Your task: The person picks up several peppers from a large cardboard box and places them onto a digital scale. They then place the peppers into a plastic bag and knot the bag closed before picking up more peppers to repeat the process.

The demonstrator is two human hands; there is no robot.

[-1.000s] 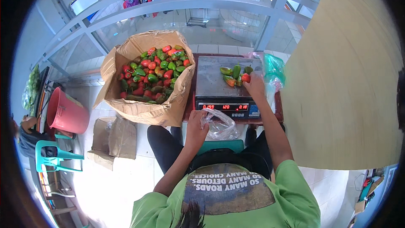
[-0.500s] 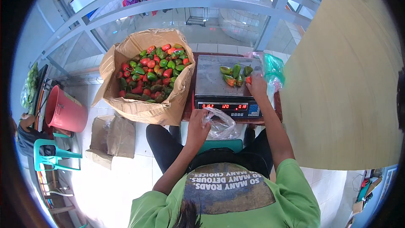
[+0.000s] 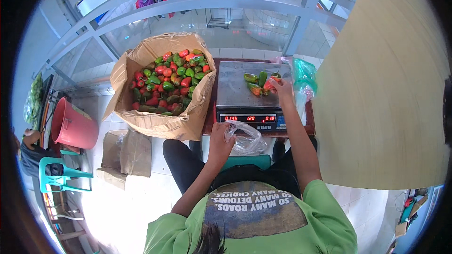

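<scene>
Clear plastic hangs from my left hand [image 3: 221, 140], whose fingers pinch the rim of a plastic bag [image 3: 250, 142] just in front of the scale. My right hand [image 3: 284, 90] reaches over the metal plate of the digital scale [image 3: 230, 87], its fingers closed on a red bell pepper [image 3: 270, 83]. Beside that pepper lie several others on the plate, among them a green pepper [image 3: 251, 78] and an orange-green pepper [image 3: 254, 89]. My fingers partly cover the ones at the right. Red digits glow on the scale's front display.
Left of the scale stands an open cardboard box [image 3: 160, 121] full of red and green peppers. Green and pink plastic bags [image 3: 305, 76] lie right of the scale, near a large wooden board [image 3: 386, 94]. Farther left are a red bucket [image 3: 75, 123], a green chair [image 3: 52, 174] and another person [image 3: 35, 155].
My right hand has moved left and slightly up across the plate, with the red pepper now among the others. The display reading has changed a little. My left hand stays on the bag.
</scene>
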